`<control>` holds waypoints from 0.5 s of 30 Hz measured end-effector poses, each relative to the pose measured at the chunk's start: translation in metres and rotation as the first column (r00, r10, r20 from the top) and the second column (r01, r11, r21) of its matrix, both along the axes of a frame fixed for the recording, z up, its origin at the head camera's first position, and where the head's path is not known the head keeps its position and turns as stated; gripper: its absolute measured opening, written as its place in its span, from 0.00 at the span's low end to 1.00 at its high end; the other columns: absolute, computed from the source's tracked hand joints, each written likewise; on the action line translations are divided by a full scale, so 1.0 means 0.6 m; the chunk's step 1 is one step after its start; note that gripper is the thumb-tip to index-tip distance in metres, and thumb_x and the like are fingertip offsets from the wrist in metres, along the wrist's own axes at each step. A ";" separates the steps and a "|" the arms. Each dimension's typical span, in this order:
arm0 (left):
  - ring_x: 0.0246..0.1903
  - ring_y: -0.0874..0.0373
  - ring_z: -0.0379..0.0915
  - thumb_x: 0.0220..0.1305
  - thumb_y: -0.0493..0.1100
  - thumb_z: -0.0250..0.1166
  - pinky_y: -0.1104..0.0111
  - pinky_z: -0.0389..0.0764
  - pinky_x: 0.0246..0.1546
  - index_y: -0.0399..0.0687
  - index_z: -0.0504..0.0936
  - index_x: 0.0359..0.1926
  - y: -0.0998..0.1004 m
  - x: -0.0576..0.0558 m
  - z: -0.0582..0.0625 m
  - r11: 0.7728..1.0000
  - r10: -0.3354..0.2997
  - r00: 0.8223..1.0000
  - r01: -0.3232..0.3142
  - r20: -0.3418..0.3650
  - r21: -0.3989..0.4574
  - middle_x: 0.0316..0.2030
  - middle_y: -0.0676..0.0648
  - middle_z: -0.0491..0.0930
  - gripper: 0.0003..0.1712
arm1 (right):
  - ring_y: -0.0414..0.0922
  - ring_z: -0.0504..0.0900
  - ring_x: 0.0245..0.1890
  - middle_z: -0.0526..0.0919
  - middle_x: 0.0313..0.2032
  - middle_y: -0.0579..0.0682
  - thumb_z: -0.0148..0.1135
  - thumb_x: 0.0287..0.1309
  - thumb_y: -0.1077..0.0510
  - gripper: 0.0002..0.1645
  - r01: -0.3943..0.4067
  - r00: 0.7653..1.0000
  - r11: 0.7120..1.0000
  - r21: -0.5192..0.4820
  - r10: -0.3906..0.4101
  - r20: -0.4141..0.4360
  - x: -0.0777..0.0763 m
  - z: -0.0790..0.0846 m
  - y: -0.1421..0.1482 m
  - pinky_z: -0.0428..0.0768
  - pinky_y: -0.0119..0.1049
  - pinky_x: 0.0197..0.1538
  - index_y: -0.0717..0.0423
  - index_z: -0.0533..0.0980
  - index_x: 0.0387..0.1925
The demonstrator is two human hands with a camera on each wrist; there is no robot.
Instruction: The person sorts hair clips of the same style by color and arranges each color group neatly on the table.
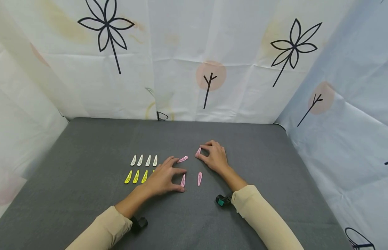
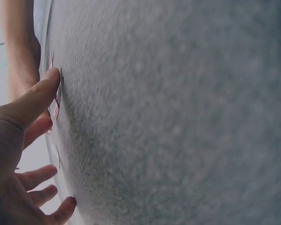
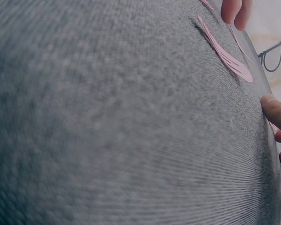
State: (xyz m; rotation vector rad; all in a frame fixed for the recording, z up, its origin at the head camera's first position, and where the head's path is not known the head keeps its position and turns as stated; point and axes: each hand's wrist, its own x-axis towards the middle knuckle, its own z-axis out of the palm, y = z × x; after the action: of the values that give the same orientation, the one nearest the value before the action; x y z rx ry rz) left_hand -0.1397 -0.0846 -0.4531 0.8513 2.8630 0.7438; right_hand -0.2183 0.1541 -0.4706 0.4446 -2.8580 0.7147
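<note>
My left hand (image 1: 166, 177) is low over the grey cloth, thumb and forefinger at the two ends of a pink snap hair clip (image 1: 183, 180). Its other fingers are spread, in the left wrist view too. To the right, my right hand (image 1: 214, 156) pinches another pink hair clip (image 1: 198, 151) between thumb and forefinger. In the right wrist view my right thumb (image 3: 275, 110) partly covers that clip. A slanted pink clip (image 1: 182, 159) lies beyond the left fingertips. One more pink clip (image 1: 199, 178) lies upright between the hands.
Left of my left hand is a row of white hair clips (image 1: 140, 160), with a row of yellow clips (image 1: 136, 176) nearer me, partly hidden by the hand. Grey cloth (image 1: 259, 149) covers the table. Patterned white curtains (image 1: 181, 80) stand around the back and sides.
</note>
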 end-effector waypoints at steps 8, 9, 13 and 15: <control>0.70 0.36 0.55 0.45 0.57 0.80 0.34 0.65 0.57 0.54 0.87 0.52 -0.005 -0.004 -0.001 0.999 -0.036 0.999 0.036 0.012 0.004 0.67 0.36 0.67 0.32 | 0.54 0.73 0.58 0.78 0.53 0.54 0.71 0.56 0.41 0.31 0.000 1.000 1.000 0.006 0.000 0.019 -0.001 -0.002 0.000 0.66 0.54 0.60 0.51 0.82 0.57; 0.70 0.36 0.55 0.45 0.57 0.81 0.34 0.65 0.57 0.53 0.87 0.52 -0.007 -0.004 -0.001 0.999 -0.041 0.999 0.041 0.006 0.012 0.66 0.36 0.68 0.31 | 0.54 0.73 0.58 0.78 0.53 0.54 0.71 0.56 0.41 0.31 0.000 1.000 1.000 0.007 -0.001 0.020 -0.002 -0.002 0.000 0.66 0.54 0.60 0.51 0.82 0.57; 0.71 0.35 0.52 0.43 0.55 0.82 0.33 0.62 0.59 0.52 0.88 0.51 -0.021 -0.004 0.002 0.998 -0.035 0.999 0.036 -0.011 0.045 0.67 0.36 0.67 0.31 | 0.54 0.74 0.57 0.79 0.53 0.53 0.72 0.56 0.41 0.30 -0.001 1.000 1.000 0.004 0.001 0.010 -0.002 -0.002 0.000 0.66 0.54 0.60 0.51 0.82 0.57; 0.72 0.35 0.50 0.43 0.55 0.82 0.33 0.60 0.61 0.51 0.88 0.50 -0.032 -0.005 0.005 0.998 -0.020 0.999 0.021 -0.027 0.052 0.67 0.36 0.67 0.31 | 0.54 0.74 0.57 0.79 0.52 0.54 0.73 0.55 0.42 0.30 -0.004 1.000 1.000 -0.003 0.004 -0.001 -0.001 -0.002 0.001 0.67 0.55 0.59 0.51 0.82 0.56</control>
State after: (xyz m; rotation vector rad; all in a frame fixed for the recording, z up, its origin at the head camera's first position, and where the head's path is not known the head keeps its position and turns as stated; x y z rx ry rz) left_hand -0.1425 -0.1040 -0.4503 0.9020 2.8648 0.8140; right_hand -0.2189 0.1548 -0.4716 0.4507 -2.8552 0.7191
